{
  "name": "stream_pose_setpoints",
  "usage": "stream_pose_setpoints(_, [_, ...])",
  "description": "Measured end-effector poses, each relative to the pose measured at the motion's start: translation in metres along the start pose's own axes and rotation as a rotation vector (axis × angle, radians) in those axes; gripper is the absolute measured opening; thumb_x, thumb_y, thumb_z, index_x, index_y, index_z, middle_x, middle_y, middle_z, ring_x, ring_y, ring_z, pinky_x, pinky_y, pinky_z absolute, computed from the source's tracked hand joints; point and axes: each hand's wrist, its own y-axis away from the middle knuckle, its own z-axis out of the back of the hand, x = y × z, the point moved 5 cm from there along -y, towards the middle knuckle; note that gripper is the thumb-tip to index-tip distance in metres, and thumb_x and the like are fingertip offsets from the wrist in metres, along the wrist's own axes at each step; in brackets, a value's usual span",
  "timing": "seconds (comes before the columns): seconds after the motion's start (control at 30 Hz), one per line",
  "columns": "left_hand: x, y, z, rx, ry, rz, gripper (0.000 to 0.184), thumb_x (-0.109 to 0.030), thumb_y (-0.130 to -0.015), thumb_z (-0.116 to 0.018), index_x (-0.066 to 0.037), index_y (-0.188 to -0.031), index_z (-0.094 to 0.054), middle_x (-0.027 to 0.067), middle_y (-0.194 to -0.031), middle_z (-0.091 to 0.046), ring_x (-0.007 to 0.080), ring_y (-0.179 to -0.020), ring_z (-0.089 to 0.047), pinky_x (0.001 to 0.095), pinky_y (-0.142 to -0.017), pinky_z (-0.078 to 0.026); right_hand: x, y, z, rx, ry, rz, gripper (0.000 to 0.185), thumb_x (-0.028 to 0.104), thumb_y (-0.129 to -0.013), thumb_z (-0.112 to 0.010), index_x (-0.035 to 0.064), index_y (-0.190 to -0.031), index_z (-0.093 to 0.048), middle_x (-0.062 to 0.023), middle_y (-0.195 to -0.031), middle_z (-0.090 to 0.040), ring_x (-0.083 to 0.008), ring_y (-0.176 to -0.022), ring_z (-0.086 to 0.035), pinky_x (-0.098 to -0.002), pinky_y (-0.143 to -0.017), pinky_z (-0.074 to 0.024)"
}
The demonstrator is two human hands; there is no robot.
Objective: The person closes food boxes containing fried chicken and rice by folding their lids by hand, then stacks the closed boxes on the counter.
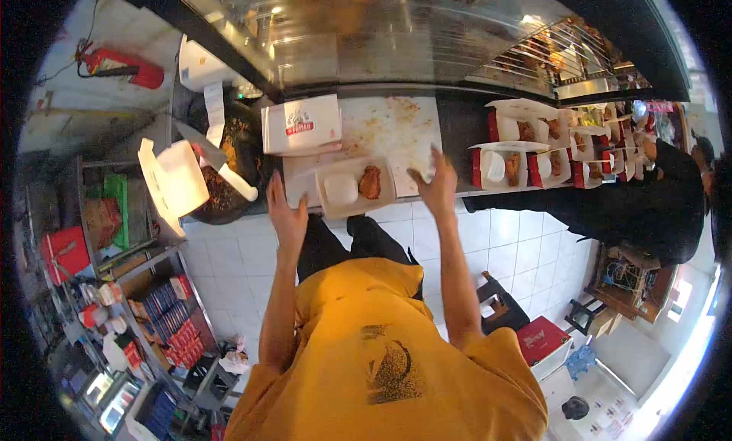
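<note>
An open white food box (339, 208) sits at the counter's front edge, directly before me. Inside it are a white mound of rice (341, 188) on the left and a piece of fried chicken (370, 183) on the right. My left hand (287, 212) is by the box's left side, fingers apart and holding nothing; whether the thumb touches the box I cannot tell. To the right of the box, my right hand (437, 188) is spread over the edge of the white cutting board (404, 128), also without anything in it. Crumbs and stains mark the board.
Closed printed boxes (302, 127) are stacked behind my left hand. Further left are a knife (232, 178) and another open box (174, 179). Several filled boxes (509, 166) line the counter at right, beside a person in black (633, 204). A glass display case (381, 37) stands behind.
</note>
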Motion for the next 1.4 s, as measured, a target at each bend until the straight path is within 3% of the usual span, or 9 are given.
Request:
stream_pose_setpoints(0.13, [0.002, -0.029, -0.009, 0.306, 0.096, -0.048, 0.036, -0.002, -0.083, -0.071, 0.000, -0.118, -0.063, 0.0170, -0.098, -0.068, 0.0366, -0.088, -0.066, 0.0426, -0.078, -0.055, 0.019, -0.040, -0.009, 0.273, 0.003, 0.495, 0.032, 0.008, -0.084, -0.071, 0.0039, -0.116, -0.067, -0.0178, -0.101, -0.070, -0.0352, -0.096, -0.067, -0.0420, -0.077, -0.0575])
stream_pose_setpoints(0.3, [0.008, 0.022, -0.027, 0.375, 0.298, 0.165, 0.019, 0.000, -0.085, -0.067, -0.004, -0.104, -0.067, 0.0178, -0.095, -0.070, 0.0362, -0.091, -0.068, 0.0429, -0.082, -0.054, -0.005, 0.014, -0.027, 0.328, -0.028, 0.323, 0.017, 0.000, -0.083, -0.064, 0.0038, -0.100, -0.064, -0.0143, -0.096, -0.068, -0.0361, -0.095, -0.065, -0.0454, -0.080, -0.0571])
stream_pose_setpoints(0.6, [0.018, 0.051, -0.057, 0.131, 0.648, 0.714, 0.022, 0.001, -0.086, -0.069, -0.002, -0.108, -0.069, 0.0106, -0.100, -0.073, 0.0196, -0.091, -0.070, 0.0326, -0.082, -0.056, -0.032, 0.065, -0.069, 0.176, -0.314, -0.119, 0.050, -0.014, -0.071, -0.056, 0.0023, -0.118, -0.063, -0.0230, -0.113, -0.069, -0.0387, -0.100, -0.069, -0.0410, -0.080, -0.0571])
stream_pose_setpoints(0.97, [0.030, 0.076, -0.073, 0.443, 0.770, 0.635, 0.036, -0.007, -0.094, -0.059, 0.001, -0.129, -0.063, 0.0143, -0.121, -0.070, 0.0223, -0.102, -0.069, 0.0318, -0.089, -0.053, -0.034, 0.055, -0.069, 0.381, -0.297, -0.100, 0.037, -0.004, -0.080, -0.060, 0.0013, -0.115, -0.070, -0.0196, -0.104, -0.072, -0.0289, -0.089, -0.072, -0.0421, -0.076, -0.0564])
stream_pose_setpoints(1.07, [0.023, 0.055, -0.061, 0.471, 0.872, 0.897, 0.037, -0.020, -0.099, -0.054, 0.000, -0.129, -0.065, 0.0202, -0.119, -0.071, 0.0272, -0.105, -0.070, 0.0359, -0.090, -0.051, -0.022, 0.042, -0.069, 0.551, -0.342, -0.402, 0.025, 0.012, -0.086, -0.061, -0.0001, -0.104, -0.074, -0.0195, -0.094, -0.070, -0.0302, -0.085, -0.067, -0.0439, -0.072, -0.0533])
stream_pose_setpoints(1.1, [0.017, 0.050, -0.060, 0.495, 0.744, 0.768, 0.037, -0.022, -0.100, -0.054, 0.001, -0.126, -0.066, 0.0222, -0.116, -0.071, 0.0295, -0.104, -0.070, 0.0372, -0.089, -0.051, -0.012, 0.042, -0.069, 0.614, -0.374, -0.528, 0.024, 0.014, -0.087, -0.062, -0.0008, -0.101, -0.074, -0.0200, -0.092, -0.069, -0.0320, -0.084, -0.066, -0.0448, -0.072, -0.0525])
stream_pose_setpoints(1.17, [-0.001, 0.041, -0.063, 0.529, 0.487, 0.508, 0.039, -0.027, -0.101, -0.053, 0.003, -0.122, -0.067, 0.0262, -0.109, -0.071, 0.0342, -0.103, -0.070, 0.0399, -0.088, -0.051, -0.005, 0.044, -0.077, 0.460, -0.136, -0.202, 0.025, 0.013, -0.088, -0.061, -0.0039, -0.103, -0.071, -0.0226, -0.086, -0.066, -0.0409, -0.085, -0.062, -0.0482, -0.075, -0.0512])
stream_pose_setpoints(1.3, [0.001, 0.060, -0.081, 0.536, 0.281, 0.561, 0.040, -0.025, -0.102, -0.053, 0.008, -0.123, -0.063, 0.0286, -0.101, -0.070, 0.0449, -0.100, -0.066, 0.0462, -0.085, -0.051, -0.016, 0.063, -0.094, 0.377, -0.013, -0.134, 0.034, 0.014, -0.092, -0.060, -0.0020, -0.122, -0.063, -0.0242, -0.102, -0.064, -0.0439, -0.097, -0.059, -0.0518, -0.087, -0.0479])
stream_pose_setpoints(1.4, [-0.021, 0.041, -0.060, 0.322, 0.010, 0.097, 0.042, -0.020, -0.096, -0.057, 0.003, -0.131, -0.060, 0.0243, -0.134, -0.058, 0.0439, -0.125, -0.052, 0.0511, -0.099, -0.043, 0.012, 0.050, -0.079, 0.416, 0.179, 0.048, 0.049, 0.018, -0.095, -0.060, 0.0011, -0.140, -0.051, -0.0260, -0.131, -0.054, -0.0445, -0.121, -0.050, -0.0518, -0.102, -0.0425])
